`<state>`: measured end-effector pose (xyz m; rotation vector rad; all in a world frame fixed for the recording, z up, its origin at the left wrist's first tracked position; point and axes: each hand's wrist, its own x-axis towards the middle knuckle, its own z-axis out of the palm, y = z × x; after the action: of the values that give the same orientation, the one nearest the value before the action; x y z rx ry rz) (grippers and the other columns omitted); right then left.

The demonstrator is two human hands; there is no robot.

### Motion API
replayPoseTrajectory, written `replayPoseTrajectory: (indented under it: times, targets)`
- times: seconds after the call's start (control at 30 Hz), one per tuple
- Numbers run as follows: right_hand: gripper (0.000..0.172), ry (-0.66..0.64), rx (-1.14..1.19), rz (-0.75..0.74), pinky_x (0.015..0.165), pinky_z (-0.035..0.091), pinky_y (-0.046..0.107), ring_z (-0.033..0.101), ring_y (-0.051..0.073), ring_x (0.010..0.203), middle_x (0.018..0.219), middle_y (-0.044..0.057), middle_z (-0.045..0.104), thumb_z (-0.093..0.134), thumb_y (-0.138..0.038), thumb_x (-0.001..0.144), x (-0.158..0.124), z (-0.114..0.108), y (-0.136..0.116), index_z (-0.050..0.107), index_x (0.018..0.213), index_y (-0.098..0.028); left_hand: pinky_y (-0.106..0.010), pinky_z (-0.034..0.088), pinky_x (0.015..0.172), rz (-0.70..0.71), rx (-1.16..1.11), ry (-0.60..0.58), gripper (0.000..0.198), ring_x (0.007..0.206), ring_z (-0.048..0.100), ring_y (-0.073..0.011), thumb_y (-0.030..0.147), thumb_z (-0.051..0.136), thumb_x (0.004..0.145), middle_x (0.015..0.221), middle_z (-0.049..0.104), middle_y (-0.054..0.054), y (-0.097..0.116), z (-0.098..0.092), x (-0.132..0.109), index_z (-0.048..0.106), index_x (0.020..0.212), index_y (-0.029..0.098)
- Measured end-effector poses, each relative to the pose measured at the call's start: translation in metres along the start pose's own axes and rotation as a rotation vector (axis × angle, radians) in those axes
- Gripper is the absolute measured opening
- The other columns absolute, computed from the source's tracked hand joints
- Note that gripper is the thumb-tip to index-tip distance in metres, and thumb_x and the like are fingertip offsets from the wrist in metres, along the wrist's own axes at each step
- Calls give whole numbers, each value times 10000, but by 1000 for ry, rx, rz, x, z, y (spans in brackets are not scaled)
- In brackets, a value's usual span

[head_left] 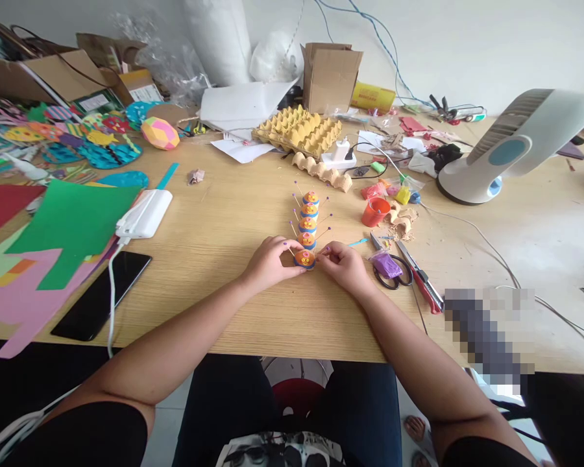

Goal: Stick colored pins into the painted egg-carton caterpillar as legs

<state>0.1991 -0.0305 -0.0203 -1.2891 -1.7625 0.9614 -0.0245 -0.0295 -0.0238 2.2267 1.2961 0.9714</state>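
Note:
Several small orange figures with yellow-ringed eyes and blue bases stand in a row running away from me; they look like egg-carton cups covered in clay. The nearest orange figure (305,259) sits between my hands, thin purple-tipped sticks rising from its sides. My left hand (274,261) holds it from the left, thumb at the front and index finger behind. On its right side, my right hand (341,264) is closed in a pinch around a purple-tipped stick, close to the figure. Farther back is another orange figure (307,224) with the same sticks.
Right of my hands lie scissors (393,277), a purple clay packet (386,264), a utility knife (423,279) and a red cup (375,212). Egg trays (296,130) and a power strip (338,157) sit behind. Left are a phone (102,295), a power bank (146,214) and coloured sheets (73,224).

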Motion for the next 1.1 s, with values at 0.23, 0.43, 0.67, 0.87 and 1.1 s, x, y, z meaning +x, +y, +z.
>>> replayPoseTrajectory:
  times: [0.23,0.43,0.67,0.87,1.1]
  targets:
    - [170,-16,24,33,542,321,253,410,117,571,642,-17,536,626,-362,782,0,-1,-2,604,771,-194,-403,502,886,5,-1,5,401,973,632,-244,343,868,698,1024,714,-38,0,0,0,689,1045,251]
    - [150,-23,15,11,540,296,251,378,111,568,602,-39,462,613,-336,792,0,-2,-5,603,758,-190,-405,505,885,5,3,3,406,983,634,-246,346,870,696,1039,720,-40,0,0,1,692,1047,248]
    - [201,-23,75,-1,525,298,251,367,98,553,745,-21,592,644,-328,793,0,-3,-11,609,946,-202,-411,505,896,14,-1,-11,414,980,648,-245,362,865,707,1023,729,-35,-2,1,1,692,1068,257]
    - [304,-78,119,0,511,264,252,319,92,531,747,-44,601,658,-315,791,-1,-6,-12,551,1061,-222,-410,499,900,-5,-6,-7,411,996,646,-251,335,872,692,1037,721,-35,0,-1,1,690,1052,256]
    - [272,-97,115,6,524,282,252,353,97,554,726,-52,547,638,-266,776,-1,-7,-13,555,1031,-215,-414,497,910,-9,-6,-1,408,1005,640,-249,320,866,695,1049,719,-35,-1,0,1,686,1056,255]
